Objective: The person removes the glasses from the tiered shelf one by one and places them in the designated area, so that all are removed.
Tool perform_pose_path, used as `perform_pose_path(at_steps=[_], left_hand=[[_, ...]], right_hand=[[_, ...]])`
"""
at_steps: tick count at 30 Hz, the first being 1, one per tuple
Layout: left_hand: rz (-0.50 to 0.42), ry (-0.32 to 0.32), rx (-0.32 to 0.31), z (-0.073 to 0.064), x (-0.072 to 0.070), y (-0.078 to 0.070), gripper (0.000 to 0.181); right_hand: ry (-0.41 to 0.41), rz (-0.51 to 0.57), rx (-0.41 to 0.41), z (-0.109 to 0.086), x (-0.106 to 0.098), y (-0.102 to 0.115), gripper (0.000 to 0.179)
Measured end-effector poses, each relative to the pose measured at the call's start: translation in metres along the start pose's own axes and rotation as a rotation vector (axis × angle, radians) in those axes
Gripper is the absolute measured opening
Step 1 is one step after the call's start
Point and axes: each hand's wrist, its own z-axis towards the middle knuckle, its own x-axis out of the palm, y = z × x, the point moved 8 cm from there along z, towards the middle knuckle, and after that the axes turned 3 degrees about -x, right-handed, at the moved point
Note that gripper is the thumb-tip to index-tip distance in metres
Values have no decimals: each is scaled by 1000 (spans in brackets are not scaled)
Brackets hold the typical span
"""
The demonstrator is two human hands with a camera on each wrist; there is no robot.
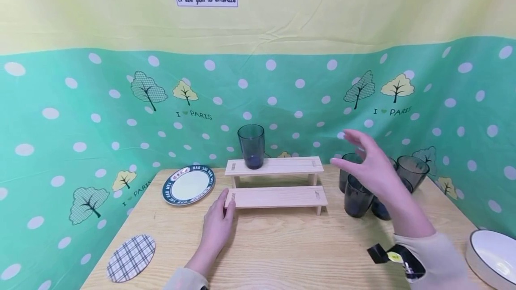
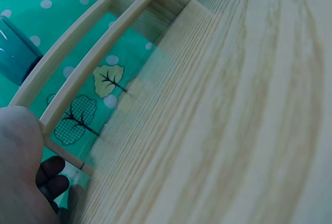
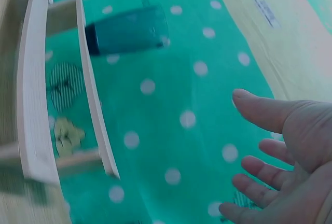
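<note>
A two-tier wooden rack (image 1: 278,197) stands on the table, with one dark tinted glass (image 1: 253,149) upright near the left end of its upper tier. My left hand (image 1: 217,220) grips the left end of the lower tier, thumb at the front edge; its fingers (image 2: 54,185) curl by the rack's end in the left wrist view. My right hand (image 1: 372,164) is raised in the air, thumb and fingers spread apart, holding nothing. Behind and below it in the head view stand several dark glasses (image 1: 356,200), partly covered by the hand and forearm.
A blue-rimmed plate (image 1: 189,185) lies left of the rack. Nearer on the left is a round checked mat (image 1: 131,258). At the right edge sits a white dish (image 1: 493,254) with a dark rim. A patterned cloth (image 1: 290,97) hangs behind the table.
</note>
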Motion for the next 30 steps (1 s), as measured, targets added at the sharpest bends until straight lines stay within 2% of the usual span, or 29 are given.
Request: perform_pose_path(at_steps=[11, 15, 22, 30], left_hand=[[-9, -5, 0, 0, 0, 0, 56], [-13, -3, -5, -1, 1, 1, 56], [-16, -9, -5, -1, 0, 2, 56], [-12, -11, 9, -1, 0, 0, 55]], right_hand=[[33, 162, -84, 22, 49, 37, 95], [50, 203, -91, 31, 69, 46, 94], [69, 240, -117, 48, 101, 63, 90], [83, 236, -104, 70, 132, 70, 92]])
